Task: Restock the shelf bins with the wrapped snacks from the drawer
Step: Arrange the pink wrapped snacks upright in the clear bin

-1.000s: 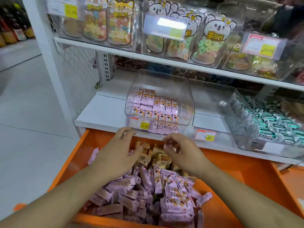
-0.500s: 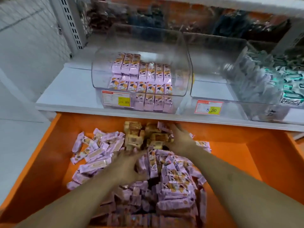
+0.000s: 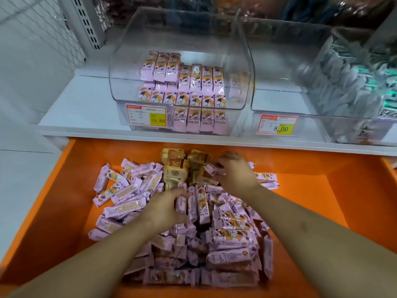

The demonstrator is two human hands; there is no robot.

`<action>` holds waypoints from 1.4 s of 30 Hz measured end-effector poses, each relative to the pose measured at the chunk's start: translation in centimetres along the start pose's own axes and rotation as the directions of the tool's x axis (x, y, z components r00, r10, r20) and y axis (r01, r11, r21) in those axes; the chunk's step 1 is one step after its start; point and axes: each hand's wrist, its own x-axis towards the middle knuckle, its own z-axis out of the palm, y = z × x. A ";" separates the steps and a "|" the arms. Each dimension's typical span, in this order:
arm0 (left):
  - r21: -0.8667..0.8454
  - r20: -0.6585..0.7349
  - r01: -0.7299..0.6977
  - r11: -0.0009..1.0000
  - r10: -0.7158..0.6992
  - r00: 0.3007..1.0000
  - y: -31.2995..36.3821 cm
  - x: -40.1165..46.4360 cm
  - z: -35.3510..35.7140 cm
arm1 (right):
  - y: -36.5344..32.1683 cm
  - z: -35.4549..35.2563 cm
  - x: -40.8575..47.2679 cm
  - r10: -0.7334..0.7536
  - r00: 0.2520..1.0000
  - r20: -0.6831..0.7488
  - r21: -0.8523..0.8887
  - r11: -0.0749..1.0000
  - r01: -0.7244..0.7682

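Note:
An orange drawer (image 3: pixel 335 201) is pulled out below the shelf, holding a heap of pink wrapped snacks (image 3: pixel 232 231) and several tan wrapped snacks (image 3: pixel 175 166) at its back. My left hand (image 3: pixel 165 208) lies on the pink heap with its fingers curled around upright pink packs. My right hand (image 3: pixel 235 172) reaches to the back of the pile, fingers closed on a small pink pack beside the tan ones. Above, a clear shelf bin (image 3: pixel 182 61) holds neat rows of the same pink snacks.
A second clear bin (image 3: pixel 279 104) with an 8.00 price tag stands right of the first, its visible floor bare. Farther right, a bin of grey-green wrapped snacks (image 3: pixel 352 78). The white shelf edge (image 3: pixel 86 130) runs just above the drawer. Floor lies to the left.
My view has tilted down and closer to the drawer. Both hands dropped from the drawer's back edge into the pile; the left closed on pink packs, the right shifted to the pile's back.

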 end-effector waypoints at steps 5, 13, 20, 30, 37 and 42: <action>-0.223 -0.044 -0.033 0.974 0.024 0.999 2.1 -2.7 -3.0 | -2.8 -4.2 -2.6 -0.027 0.992 0.127 -0.022 0.999 0.030; -0.512 -0.038 -0.091 0.854 0.083 0.996 9.2 -11.4 -9.7 | -8.4 -14.7 -7.7 -0.073 0.982 0.176 0.121 0.991 0.052; -0.736 -0.137 -0.205 0.646 0.154 0.978 13.5 -16.5 -12.2 | -8.7 -19.6 -12.7 -0.062 0.995 0.080 0.273 0.961 0.038; -0.839 -0.254 -0.259 0.478 0.078 0.964 14.7 -15.2 -14.1 | -9.1 -20.9 -12.9 -0.014 0.991 -0.137 0.353 0.934 0.062; -0.819 -0.262 -0.258 0.512 0.065 0.963 15.6 -13.5 -15.2 | -8.7 -21.5 -10.0 -0.082 0.985 -0.151 0.343 0.930 0.130; -0.812 -0.211 -0.225 0.538 0.088 0.973 15.2 -13.0 -15.9 | -8.3 -22.2 -9.5 -0.127 0.980 -0.151 0.284 0.944 0.167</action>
